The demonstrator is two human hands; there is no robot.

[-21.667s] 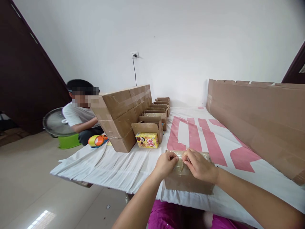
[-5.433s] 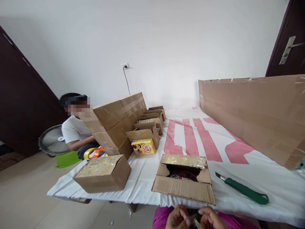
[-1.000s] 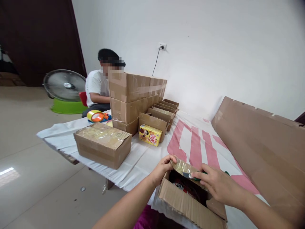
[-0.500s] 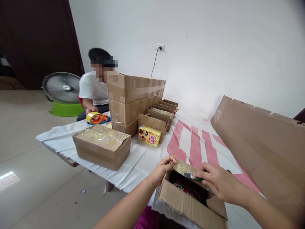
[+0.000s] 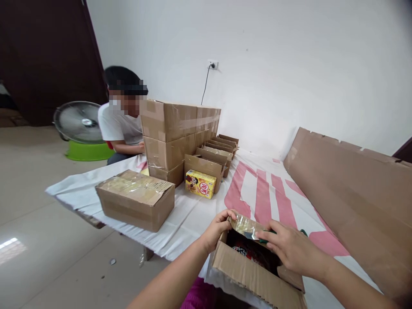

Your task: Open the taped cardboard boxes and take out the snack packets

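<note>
In front of me an opened cardboard box (image 5: 254,279) rests near the table's front edge, its near flap folded outward. Dark inside, it holds packaging with red and white print (image 5: 246,251), partly hidden. My left hand (image 5: 219,229) pinches the left end of the far flap (image 5: 241,221), which has shiny tape on it. A green-handled knife (image 5: 251,235) is gripped in my right hand (image 5: 286,246), its blade lying against that taped flap. Most of the handle is hidden by my fingers.
A taped carton (image 5: 135,197) stands on the left of the cloth-covered table (image 5: 189,214). Behind it are stacked cartons (image 5: 174,128), a row of open boxes (image 5: 222,148) and a yellow printed pack (image 5: 200,183). A co-worker (image 5: 120,122) sits beyond; cardboard (image 5: 350,193) leans right.
My right hand and the knife have shifted slightly left along the flap. The co-worker leans lower, and the tape roll once in their hand is out of sight behind the cartons.
</note>
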